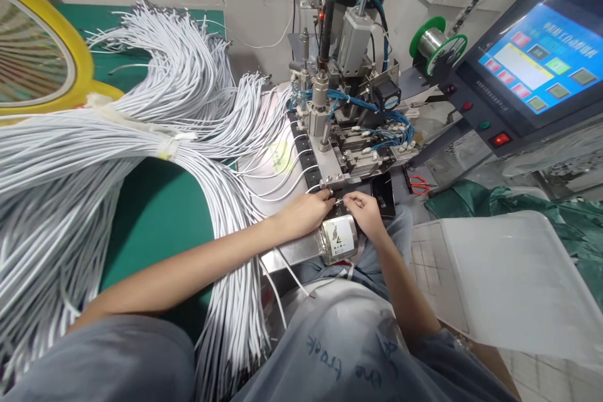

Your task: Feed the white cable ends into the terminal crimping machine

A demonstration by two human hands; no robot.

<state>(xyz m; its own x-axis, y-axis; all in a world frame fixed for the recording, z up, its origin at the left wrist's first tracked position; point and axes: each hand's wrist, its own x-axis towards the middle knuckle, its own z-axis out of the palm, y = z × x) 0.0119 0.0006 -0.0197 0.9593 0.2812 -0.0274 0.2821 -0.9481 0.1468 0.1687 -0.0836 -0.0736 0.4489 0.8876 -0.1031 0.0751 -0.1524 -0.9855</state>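
My left hand (308, 212) is closed at the front end of the machine (330, 166), its fingertips pinched on a small piece too tiny to make out. Just right of it, my right hand (365, 210) is also closed, thumb and fingers together around a small light-coloured end. The fingertips of both hands nearly meet. Below them sits a metal box with a white label (340, 237). White cables (221, 185) run from a large bundle on the left, and several single ones lead into the black holder strip (304, 154) of the machine.
A yellow-rimmed fan (85, 59) stands at the left on the green table (155, 226). A control screen (541, 56) and a wire spool (431, 44) are at the upper right. Red-handled scissors (419, 185) lie near a white plastic bin (518, 276).
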